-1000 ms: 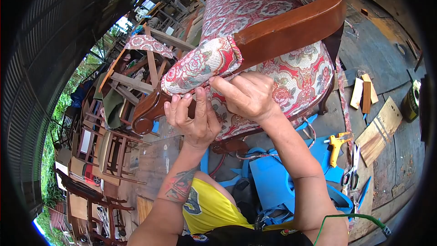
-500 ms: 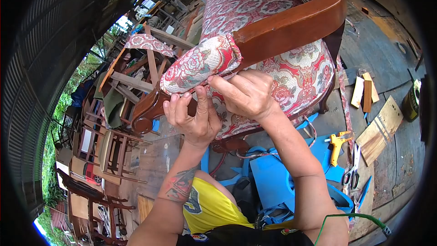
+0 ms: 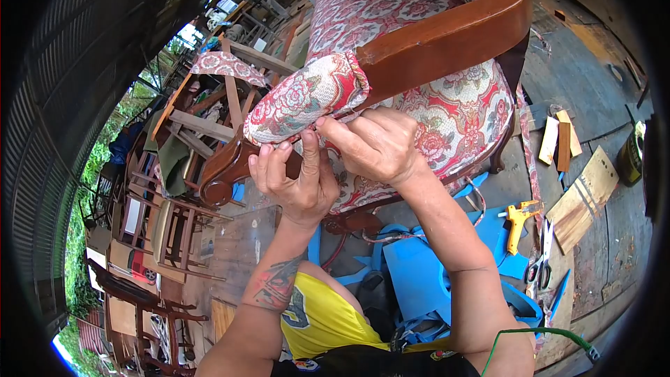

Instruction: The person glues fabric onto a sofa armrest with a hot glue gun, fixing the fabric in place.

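A floral fabric pad (image 3: 303, 100) covers the front part of the sofa's brown wooden armrest (image 3: 447, 35). My left hand (image 3: 296, 180) is at the pad's lower edge, palm turned up, with its fingers bent and their tips pressed to the fabric edge. Just to its right, my right hand (image 3: 373, 143) has its fingers curled, with thumb and forefinger at the same edge. Whatever lies between the fingertips of either hand is too small to make out. Behind both hands is the floral sofa seat (image 3: 453, 108).
Right of my arms, a yellow glue gun (image 3: 517, 225), scissors (image 3: 539, 265) and blue sheet material (image 3: 419, 279) lie on the floor. Wood pieces (image 3: 583, 199) and a can (image 3: 631, 153) are farther right. Wooden chair frames (image 3: 174, 237) are stacked at the left.
My right hand has shifted very slightly left along the pad's lower edge. My left hand has barely moved.
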A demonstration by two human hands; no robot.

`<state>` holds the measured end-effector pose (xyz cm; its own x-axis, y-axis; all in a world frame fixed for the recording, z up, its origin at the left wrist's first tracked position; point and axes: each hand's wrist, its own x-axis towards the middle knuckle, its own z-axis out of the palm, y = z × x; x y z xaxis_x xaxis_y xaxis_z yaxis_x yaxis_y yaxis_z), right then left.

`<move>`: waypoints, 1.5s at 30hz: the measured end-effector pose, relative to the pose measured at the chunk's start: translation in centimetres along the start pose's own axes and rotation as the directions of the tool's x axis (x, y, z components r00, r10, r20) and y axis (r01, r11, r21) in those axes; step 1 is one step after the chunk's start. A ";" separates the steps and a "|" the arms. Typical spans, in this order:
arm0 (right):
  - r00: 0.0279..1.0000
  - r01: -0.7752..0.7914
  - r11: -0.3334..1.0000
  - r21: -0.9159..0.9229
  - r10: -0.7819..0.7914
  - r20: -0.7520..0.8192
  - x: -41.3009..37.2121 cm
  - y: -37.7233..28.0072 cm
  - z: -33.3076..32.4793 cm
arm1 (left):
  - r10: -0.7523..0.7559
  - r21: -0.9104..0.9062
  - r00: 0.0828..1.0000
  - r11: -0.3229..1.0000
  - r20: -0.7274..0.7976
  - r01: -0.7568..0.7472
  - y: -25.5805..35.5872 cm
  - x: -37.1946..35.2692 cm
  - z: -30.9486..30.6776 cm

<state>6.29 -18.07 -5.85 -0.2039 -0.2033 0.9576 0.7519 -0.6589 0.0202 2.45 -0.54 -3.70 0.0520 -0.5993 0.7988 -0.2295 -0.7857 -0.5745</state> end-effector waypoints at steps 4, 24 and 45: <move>1.000 -0.002 1.000 0.000 0.002 0.005 0.1 0.0 -0.1 | 0.001 0.001 1.000 1.000 -0.004 -0.001 0.0 0.0 0.1; 1.000 -0.012 1.000 0.003 0.012 -0.007 -0.2 -0.2 0.3 | 0.005 0.004 0.999 1.000 -0.033 -0.005 0.0 0.0 0.3; 0.999 -0.043 0.999 0.032 0.044 -0.029 -0.3 -0.4 0.4 | -0.035 0.021 0.998 0.999 -0.043 0.036 0.4 0.3 0.3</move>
<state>6.27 -17.44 -5.99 -0.1887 -0.2528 0.9489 0.7799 -0.6258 -0.0117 2.65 -1.06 -3.69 0.0185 -0.5647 0.8251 -0.2073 -0.8095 -0.5493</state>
